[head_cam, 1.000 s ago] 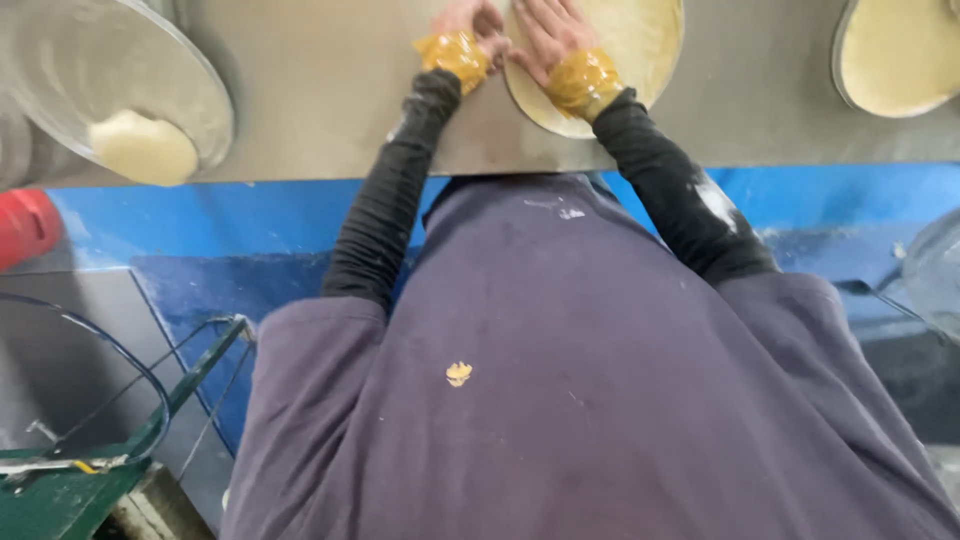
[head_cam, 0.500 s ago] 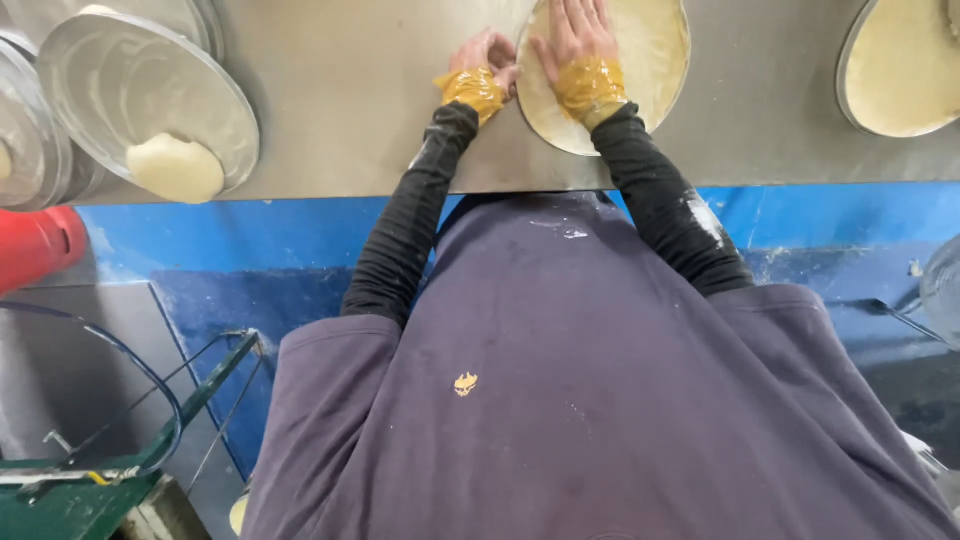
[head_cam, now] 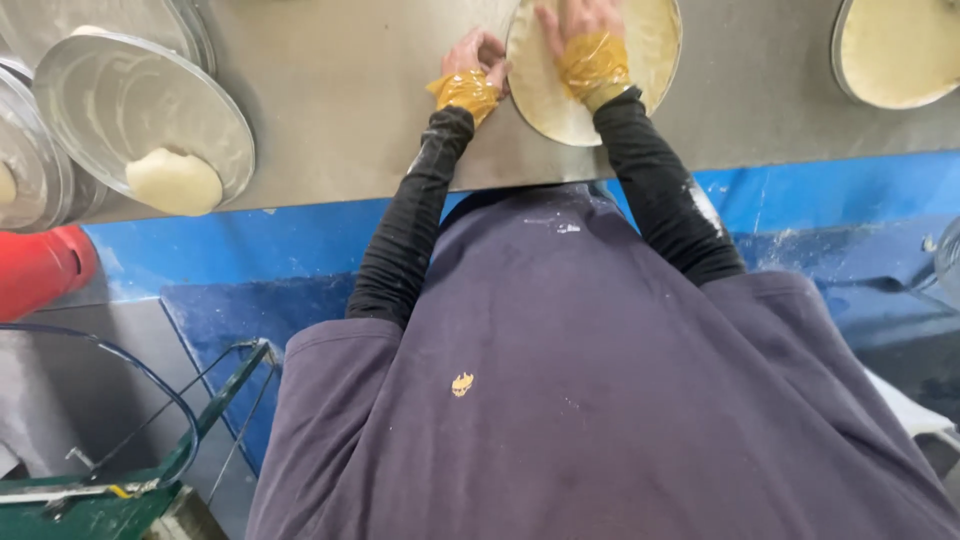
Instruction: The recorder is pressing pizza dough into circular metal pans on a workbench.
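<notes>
Steel table (head_cam: 340,110): dough disc (head_cam: 640,70) at middle top, second disc (head_cam: 900,55) far right, tilted pans (head_cam: 130,100) at left, dough ball (head_cam: 175,180) in nearest pan.

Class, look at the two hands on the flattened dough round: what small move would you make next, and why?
Probably turn the dough round a little and press again. The right hand lies flat on it, while the left hand sits at its left edge on the steel table, well placed to nudge that edge round.
</notes>
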